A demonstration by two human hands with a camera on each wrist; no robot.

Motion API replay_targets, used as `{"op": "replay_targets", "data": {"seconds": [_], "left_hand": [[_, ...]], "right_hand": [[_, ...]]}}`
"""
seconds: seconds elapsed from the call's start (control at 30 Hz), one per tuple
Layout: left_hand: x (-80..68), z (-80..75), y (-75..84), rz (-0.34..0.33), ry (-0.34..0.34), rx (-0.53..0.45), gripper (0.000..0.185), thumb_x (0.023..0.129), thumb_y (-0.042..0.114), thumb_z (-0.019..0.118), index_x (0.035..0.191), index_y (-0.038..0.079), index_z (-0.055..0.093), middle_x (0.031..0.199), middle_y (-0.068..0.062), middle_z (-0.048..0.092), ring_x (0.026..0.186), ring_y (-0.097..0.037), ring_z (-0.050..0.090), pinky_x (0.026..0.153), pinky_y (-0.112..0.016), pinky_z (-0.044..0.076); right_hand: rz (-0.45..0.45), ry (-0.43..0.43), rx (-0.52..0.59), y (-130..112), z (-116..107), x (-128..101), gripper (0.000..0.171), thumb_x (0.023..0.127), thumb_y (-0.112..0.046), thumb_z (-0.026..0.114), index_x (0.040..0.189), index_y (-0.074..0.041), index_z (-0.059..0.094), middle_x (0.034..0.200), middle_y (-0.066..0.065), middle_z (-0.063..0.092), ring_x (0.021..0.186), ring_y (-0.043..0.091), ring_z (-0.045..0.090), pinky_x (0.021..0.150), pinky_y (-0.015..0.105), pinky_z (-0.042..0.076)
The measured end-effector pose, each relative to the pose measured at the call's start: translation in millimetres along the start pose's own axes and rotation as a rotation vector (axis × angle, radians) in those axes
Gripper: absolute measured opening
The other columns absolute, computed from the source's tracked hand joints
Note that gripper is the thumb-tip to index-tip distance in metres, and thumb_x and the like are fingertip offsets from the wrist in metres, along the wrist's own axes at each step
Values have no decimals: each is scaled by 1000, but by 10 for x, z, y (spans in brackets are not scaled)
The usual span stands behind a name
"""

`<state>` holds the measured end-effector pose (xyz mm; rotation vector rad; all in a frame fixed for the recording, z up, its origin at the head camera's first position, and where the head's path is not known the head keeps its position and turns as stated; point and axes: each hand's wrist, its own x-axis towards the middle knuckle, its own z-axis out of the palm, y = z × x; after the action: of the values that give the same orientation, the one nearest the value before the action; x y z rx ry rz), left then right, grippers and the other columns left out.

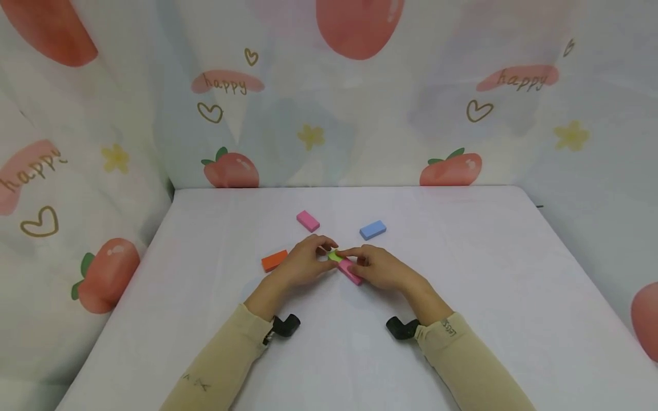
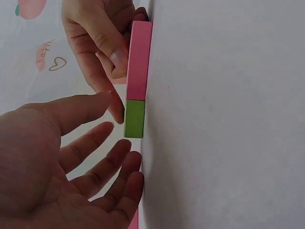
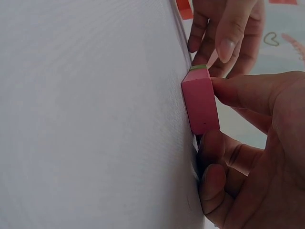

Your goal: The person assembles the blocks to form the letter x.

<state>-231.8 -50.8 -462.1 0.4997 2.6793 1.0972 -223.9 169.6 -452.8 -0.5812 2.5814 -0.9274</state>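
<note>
A pink block [image 1: 350, 272] and a green block [image 1: 335, 256] lie end to end in one line on the white table. My right hand [image 1: 381, 266] grips the pink block, with the thumb on it and the index finger stretched along to the green one. In the right wrist view the other fingers curl beside the end of the pink block [image 3: 201, 106]. My left hand [image 1: 307, 261] is around the free end of the green block [image 2: 134, 119], its fingers loosely bent and spread, holding nothing.
An orange block [image 1: 275, 261] lies just left of my left hand, partly covered by it. Farther back are another pink block [image 1: 308, 221] and a blue block [image 1: 373, 230]. A patterned cloth [image 1: 360, 114] stands behind the white table [image 1: 329, 365] and along its sides.
</note>
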Motion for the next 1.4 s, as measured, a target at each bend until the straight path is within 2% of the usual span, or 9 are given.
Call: {"op": "replay_targets", "data": {"seconds": [0.33, 0.5, 0.7, 0.87, 1.07, 1.27, 1.4], "left_hand": [[-98, -139, -13, 12, 16, 25, 41, 87, 32, 72, 125, 21, 60, 121, 3, 58, 114, -16, 56, 99, -37, 46], [-132, -217, -74, 14, 25, 82, 42, 87, 32, 72, 126, 22, 59, 121, 3, 58, 114, -15, 54, 98, -37, 46], [-178, -320, -127, 13, 37, 91, 43, 86, 30, 73, 126, 20, 60, 119, 1, 58, 114, -17, 53, 98, -38, 46], [-246, -403, -157, -18, 32, 105, 46, 86, 31, 73, 128, 21, 59, 120, 0, 58, 115, -19, 53, 97, -39, 46], [-316, -477, -217, -36, 33, 143, 48, 85, 32, 74, 129, 22, 57, 120, -2, 57, 108, -21, 55, 92, -37, 49], [-388, -550, -277, -55, 33, 188, 51, 85, 33, 74, 131, 21, 57, 123, -2, 56, 116, -22, 51, 97, -39, 47], [-445, -616, -330, -68, 42, 207, 52, 85, 32, 73, 133, 20, 56, 125, -3, 55, 118, -23, 50, 95, -39, 48]], "right_hand": [[24, -4, -7, -18, -7, -29, 39, 95, -24, 61, 133, -36, 58, 88, 3, 54, 78, 17, 50, 66, 31, 42], [47, -11, -20, -21, -4, -31, 40, 95, -27, 60, 133, -40, 56, 91, 2, 54, 82, 17, 50, 67, 31, 42], [62, -18, -39, -27, -5, -37, 40, 96, -28, 59, 133, -42, 55, 93, 2, 54, 84, 17, 50, 67, 30, 42], [62, -14, -32, -22, -4, -43, 40, 96, -27, 59, 133, -42, 55, 93, 2, 54, 84, 18, 50, 67, 31, 42], [62, -16, -38, -18, -3, -50, 40, 96, -28, 58, 134, -41, 55, 94, 2, 54, 86, 18, 50, 68, 31, 42], [61, -20, -33, -4, -3, -48, 40, 96, -27, 58, 133, -41, 55, 94, 2, 54, 86, 17, 50, 68, 30, 42], [44, -12, -22, -4, -1, -41, 40, 96, -25, 59, 133, -40, 56, 92, 2, 53, 83, 17, 50, 66, 30, 42]]}}
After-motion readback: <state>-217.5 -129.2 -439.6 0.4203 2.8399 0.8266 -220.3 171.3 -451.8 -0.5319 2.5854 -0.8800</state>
